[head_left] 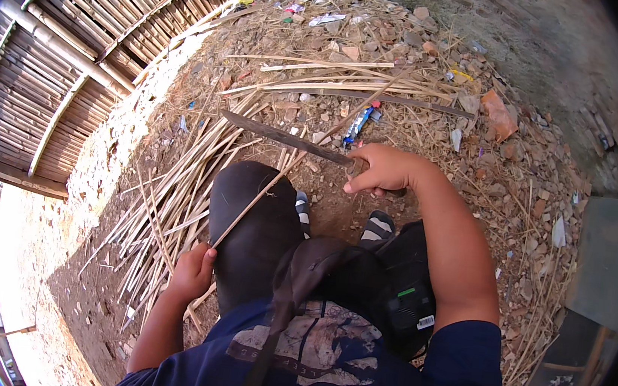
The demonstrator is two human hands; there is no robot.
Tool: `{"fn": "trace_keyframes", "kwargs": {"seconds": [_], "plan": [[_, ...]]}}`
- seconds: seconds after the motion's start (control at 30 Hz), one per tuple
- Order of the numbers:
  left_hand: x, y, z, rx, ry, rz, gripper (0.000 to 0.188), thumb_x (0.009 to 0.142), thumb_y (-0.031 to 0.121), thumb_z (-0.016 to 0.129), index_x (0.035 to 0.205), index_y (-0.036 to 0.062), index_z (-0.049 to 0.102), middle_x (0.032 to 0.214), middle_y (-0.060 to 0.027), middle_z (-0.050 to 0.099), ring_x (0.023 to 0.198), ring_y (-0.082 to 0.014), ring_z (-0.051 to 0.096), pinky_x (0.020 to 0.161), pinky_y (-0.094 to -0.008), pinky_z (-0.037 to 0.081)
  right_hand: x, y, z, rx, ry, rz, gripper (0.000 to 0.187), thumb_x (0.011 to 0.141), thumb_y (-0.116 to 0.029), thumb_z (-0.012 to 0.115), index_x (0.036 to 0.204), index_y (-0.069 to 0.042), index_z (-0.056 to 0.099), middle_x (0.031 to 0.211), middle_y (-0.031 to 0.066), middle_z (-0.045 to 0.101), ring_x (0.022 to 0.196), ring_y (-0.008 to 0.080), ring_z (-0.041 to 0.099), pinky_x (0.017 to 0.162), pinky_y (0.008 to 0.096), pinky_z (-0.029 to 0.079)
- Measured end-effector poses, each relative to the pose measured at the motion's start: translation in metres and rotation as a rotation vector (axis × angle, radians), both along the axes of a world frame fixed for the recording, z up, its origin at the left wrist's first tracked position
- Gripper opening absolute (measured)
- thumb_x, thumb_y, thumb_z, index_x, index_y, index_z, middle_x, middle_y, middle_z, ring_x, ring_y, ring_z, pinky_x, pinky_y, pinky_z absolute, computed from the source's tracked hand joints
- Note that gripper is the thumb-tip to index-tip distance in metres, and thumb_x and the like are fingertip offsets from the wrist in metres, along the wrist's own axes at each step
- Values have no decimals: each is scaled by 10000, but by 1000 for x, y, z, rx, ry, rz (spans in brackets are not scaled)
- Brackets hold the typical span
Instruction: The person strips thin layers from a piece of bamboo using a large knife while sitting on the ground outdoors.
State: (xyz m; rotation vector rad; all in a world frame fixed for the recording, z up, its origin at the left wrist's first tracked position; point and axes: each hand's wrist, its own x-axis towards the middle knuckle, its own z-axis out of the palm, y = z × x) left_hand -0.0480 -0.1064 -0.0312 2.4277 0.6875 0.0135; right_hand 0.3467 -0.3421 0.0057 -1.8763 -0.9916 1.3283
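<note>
My right hand (379, 168) grips the handle of a long dark knife (285, 137), whose blade points left over the ground in front of my knees. My left hand (193, 271) holds the near end of a thin bamboo strip (306, 151) that runs up and to the right, crossing under the blade. I am squatting, with dark trousers and striped sandals (377, 225) below the hands.
A heap of split bamboo strips (172, 209) lies to my left, with more long strips (321, 81) farther ahead. The dirt ground is strewn with stones, bricks (499, 113) and litter. A bamboo wall (92, 34) stands at upper left.
</note>
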Motion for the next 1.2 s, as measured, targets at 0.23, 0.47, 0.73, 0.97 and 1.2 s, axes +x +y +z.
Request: {"fn": "trace_keyframes", "kwargs": {"seconds": [0.23,0.47,0.73,0.97,1.2], "plan": [[-5,7,-17,-70,-11,14,443,1069,369,431,833,3,510,718,-249,571,695,-460,576,626,-490,432,30,-37,-8,201,341,-300,195,861,-175,740,891,-79,573,618,-14,527,474,67,480,451,251,395],[-7,18,-33,-357,-95,7,493,1095,445,331,783,89,467,654,34,406,600,-102,382,565,-293,342,59,-63,-14,623,714,-485,116,931,-145,651,928,-112,540,638,-41,480,485,73,453,480,279,384],[-10,23,-32,-424,-66,41,524,1097,418,358,782,29,515,694,-46,505,672,-159,483,633,-331,413,40,-46,-3,378,608,-364,149,918,-153,671,899,-98,534,624,-31,487,479,72,476,467,266,407],[-10,24,-31,-490,-60,82,514,1099,420,358,780,51,519,693,-5,475,665,-127,440,623,-311,387,17,-24,4,205,416,-156,219,870,-183,749,852,-92,551,618,-23,510,457,61,492,433,238,395],[-11,31,-34,-546,-42,59,514,1099,424,352,790,54,532,669,4,465,656,-113,435,616,-303,379,42,-58,8,586,692,-431,151,896,-149,682,894,-95,541,633,-32,490,475,63,465,464,251,390]]}}
